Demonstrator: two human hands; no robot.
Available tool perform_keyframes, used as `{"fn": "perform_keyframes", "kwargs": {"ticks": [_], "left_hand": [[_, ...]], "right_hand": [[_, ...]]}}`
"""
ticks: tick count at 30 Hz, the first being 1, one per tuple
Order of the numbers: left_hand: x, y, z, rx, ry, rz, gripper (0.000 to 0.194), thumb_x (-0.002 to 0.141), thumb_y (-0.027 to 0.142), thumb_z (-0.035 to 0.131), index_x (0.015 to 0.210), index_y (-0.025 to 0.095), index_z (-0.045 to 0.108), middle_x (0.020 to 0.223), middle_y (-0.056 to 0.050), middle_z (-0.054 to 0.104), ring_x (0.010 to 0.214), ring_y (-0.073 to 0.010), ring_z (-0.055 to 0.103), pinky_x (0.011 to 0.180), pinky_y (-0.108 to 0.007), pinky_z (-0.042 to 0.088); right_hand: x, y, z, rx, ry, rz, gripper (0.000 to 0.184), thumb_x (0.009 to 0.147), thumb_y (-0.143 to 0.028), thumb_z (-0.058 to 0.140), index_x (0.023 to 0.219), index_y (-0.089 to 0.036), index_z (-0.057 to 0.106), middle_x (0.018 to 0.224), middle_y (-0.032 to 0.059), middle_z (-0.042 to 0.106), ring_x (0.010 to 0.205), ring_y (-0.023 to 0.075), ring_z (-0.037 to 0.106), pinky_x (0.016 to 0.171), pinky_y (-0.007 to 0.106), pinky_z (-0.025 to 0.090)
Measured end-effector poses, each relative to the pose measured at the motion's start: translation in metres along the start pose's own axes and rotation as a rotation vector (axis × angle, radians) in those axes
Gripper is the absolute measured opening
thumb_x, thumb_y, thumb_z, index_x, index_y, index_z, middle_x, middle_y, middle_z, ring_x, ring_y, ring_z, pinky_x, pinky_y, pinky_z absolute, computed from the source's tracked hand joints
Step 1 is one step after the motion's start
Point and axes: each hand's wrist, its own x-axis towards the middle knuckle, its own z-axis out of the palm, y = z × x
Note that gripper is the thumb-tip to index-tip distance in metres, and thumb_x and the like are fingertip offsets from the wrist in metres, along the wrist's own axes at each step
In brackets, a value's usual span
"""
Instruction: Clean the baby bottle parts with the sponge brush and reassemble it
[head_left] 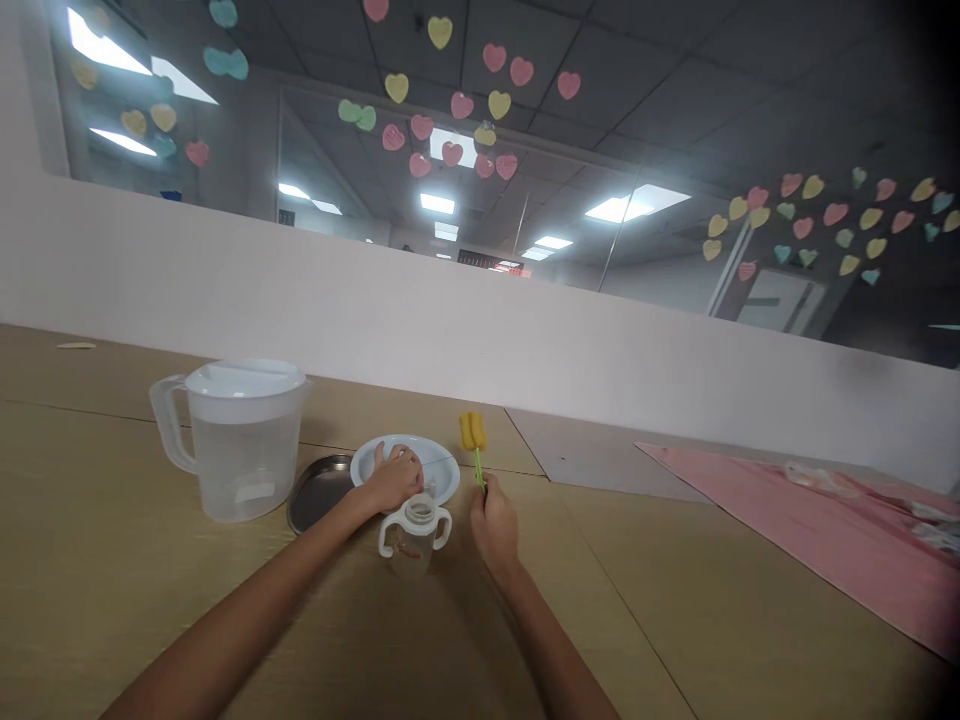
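Your right grip (pixel 495 530) is closed narrow around the green handle of a yellow sponge bottle brush (pixel 472 432), held upright, while the two-handled clear training cup (pixel 412 538) stands on the surface (pixel 90 520) between your grips, the brush not yet inside it. Your left grip (pixel 394 480) lies curled on a white plate (pixel 442 478), beside a steel dish (pixel 319 492), with a lidded plastic pitcher (pixel 240 440) of clear liquid further left. You can read no brand or writing, even on the pitcher's small label (pixel 251 492).
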Motion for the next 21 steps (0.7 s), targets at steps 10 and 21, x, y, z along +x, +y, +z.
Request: {"fn": "perform_keyframes", "kwargs": {"ticks": [10, 21], "left_hand": [[0.005, 0.001, -0.016, -0.018, 0.293, -0.044, 0.022, 0.09, 0.023, 0.035, 0.094, 0.019, 0.057, 0.093, -0.008, 0.066, 0.096, -0.0235, 0.057, 0.101, -0.051, 0.023], [0.007, -0.001, -0.04, -0.427, 0.551, -0.038, 0.022, 0.088, 0.037, 0.043, 0.095, 0.02, 0.055, 0.105, -0.006, 0.062, 0.101, -0.0208, 0.055, 0.093, -0.036, 0.037]], "right_hand": [[-0.008, -0.007, -0.001, -0.113, -0.086, -0.243, 0.035, 0.091, -0.022, 0.03, 0.114, -0.014, 0.054, 0.085, 0.0078, 0.069, 0.07, 0.0176, 0.063, 0.058, 0.022, 0.035], [-0.005, -0.001, 0.003, -0.109, -0.104, -0.249, 0.04, 0.092, -0.021, 0.03, 0.126, -0.018, 0.052, 0.097, 0.0086, 0.068, 0.08, 0.0175, 0.063, 0.065, 0.022, 0.041]]}}
